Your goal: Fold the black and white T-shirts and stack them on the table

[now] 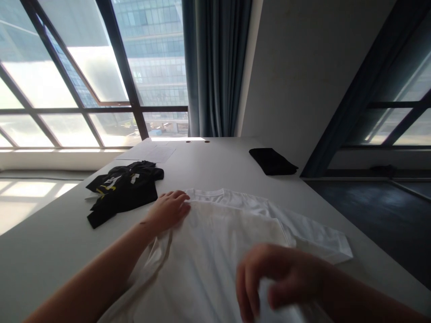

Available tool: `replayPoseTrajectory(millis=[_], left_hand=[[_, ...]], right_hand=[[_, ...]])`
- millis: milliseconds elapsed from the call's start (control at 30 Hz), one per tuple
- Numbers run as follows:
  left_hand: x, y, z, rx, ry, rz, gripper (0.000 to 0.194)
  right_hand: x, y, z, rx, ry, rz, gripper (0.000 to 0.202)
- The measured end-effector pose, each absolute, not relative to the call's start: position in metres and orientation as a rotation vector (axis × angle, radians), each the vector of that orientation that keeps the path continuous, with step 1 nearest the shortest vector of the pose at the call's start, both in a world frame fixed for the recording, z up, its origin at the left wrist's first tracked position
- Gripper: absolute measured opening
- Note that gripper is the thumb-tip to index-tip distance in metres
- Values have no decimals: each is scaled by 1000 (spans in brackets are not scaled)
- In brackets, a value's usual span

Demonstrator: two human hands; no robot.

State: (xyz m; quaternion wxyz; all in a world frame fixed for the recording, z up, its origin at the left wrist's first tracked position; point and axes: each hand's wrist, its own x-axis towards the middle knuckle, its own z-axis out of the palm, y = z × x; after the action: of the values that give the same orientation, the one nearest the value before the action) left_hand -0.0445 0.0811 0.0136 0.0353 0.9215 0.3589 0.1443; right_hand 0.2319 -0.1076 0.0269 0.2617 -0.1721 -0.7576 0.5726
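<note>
White shirt (215, 242), left fingers (177, 195) on top

This looks like an office or a meeting room: a long white table (212, 163) has two small round holes (207, 141) near its far end, like cable openings, and pale sheets (163, 153) that look like paper lie on it. Tall dark-framed windows (97, 76) with a full-length blue-grey curtain (217, 67) face a glass-fronted building (153, 40) outside, beside a plain wall (299, 67).
</note>
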Motion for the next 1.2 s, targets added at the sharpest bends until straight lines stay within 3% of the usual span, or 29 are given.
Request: replayPoseTrajectory(millis=[167,233,367,467,600,700,833,967,1200], left_hand=[[-42,77,10,2948,1008,191,28],[-40,73,14,2976,843,239,25],[-38,60,31,2872,533,251,20],[-38,52,45,2570,358,116,30],[-40,45,56,2157,378,-122,42],[-41,45,53,1968,509,-206,35],[-44,56,35,2415,1011,-73,24],[-52,69,14,2740,1215,-86,41],[-41,99,18,2678,1348,-349,65]], right_hand=[[286,-58,11,-1463,-1761,413,26],[311,-41,-5,-1663,-1792,203,28],[342,-26,-27,-1873,-1971,256,37],[348,-22,-35,-1957,-2029,269,50],[355,-10,-47,-2117,-2022,326,70],[374,0,-55,-2162,-2006,379,72],[402,4,-61,-2130,-2000,399,75],[409,3,-65,-2150,-2019,329,76],[419,18,-53,-2106,-2081,501,83]])
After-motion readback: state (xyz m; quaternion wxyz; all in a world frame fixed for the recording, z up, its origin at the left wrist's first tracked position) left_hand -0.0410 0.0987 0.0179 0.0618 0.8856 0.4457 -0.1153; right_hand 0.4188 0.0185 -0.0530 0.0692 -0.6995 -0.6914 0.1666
